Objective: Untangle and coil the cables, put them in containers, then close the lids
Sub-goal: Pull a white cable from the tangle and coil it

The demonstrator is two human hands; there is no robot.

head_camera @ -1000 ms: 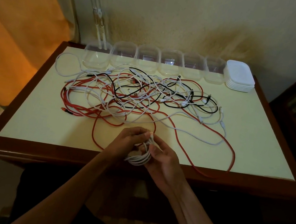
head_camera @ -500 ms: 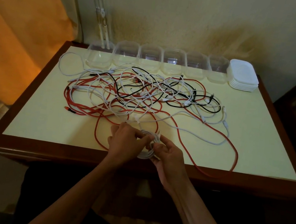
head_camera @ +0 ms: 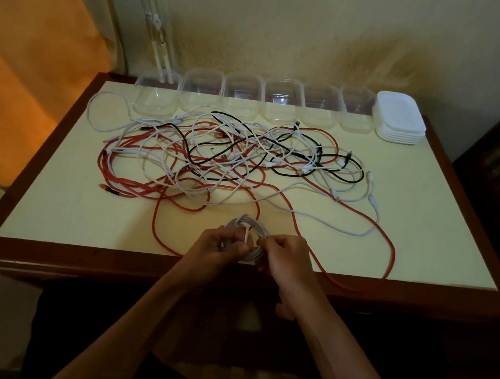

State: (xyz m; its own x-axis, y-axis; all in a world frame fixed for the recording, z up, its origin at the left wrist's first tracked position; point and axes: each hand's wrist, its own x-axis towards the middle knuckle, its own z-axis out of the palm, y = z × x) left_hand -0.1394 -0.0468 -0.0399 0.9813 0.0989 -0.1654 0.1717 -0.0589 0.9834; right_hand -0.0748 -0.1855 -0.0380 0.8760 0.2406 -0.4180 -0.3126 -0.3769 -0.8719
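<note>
White coiled cable (head_camera: 250,233) sits low in the frame's centre, gripped by left hand (head_camera: 216,246) and right hand (head_camera: 285,257), fingers curled round its loops. Tangled cables (head_camera: 230,160) sprawl above; clear containers (head_camera: 282,102) line the table's (head_camera: 434,218) top edge.

I'm looking at a wooden-edged table (head_camera: 75,210) with a pale yellow top, a messy tangle of red, white and black cables (head_camera: 230,160) sprawled across the middle, six clear containers (head_camera: 243,99) lined along the back edge, and stacked white lids (head_camera: 399,118) just right of them.
</note>
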